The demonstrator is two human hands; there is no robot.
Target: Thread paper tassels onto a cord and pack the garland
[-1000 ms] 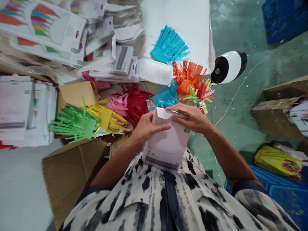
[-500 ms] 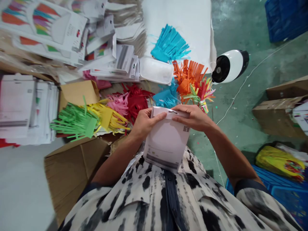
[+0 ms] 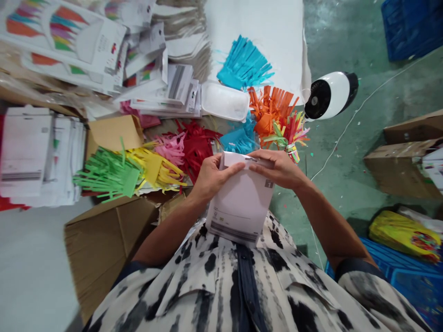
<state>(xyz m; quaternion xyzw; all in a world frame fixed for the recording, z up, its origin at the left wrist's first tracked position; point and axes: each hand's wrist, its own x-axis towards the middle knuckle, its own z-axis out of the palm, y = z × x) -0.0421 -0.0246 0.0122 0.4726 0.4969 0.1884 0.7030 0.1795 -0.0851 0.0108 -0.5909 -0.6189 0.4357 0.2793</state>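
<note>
Left grip [image 3: 212, 177] and right grip [image 3: 282, 169] hold a white packet [image 3: 238, 200].

The white packet [image 3: 240, 200] you hold looks like smooth, matt card. Ahead of you, the green fringe [image 3: 107, 173], cyan fringe [image 3: 244, 64] and orange fringe [image 3: 272, 108] look like thin, matt paper, rough at their cut strips. Your white tub [image 3: 224, 102] is smooth plastic; the fan [image 3: 337, 96] has a glossy plastic shell. Your shirt [image 3: 207, 286] is soft, matt cloth, and the carton [image 3: 100, 244] beside you is dull brown cardboard.
</note>
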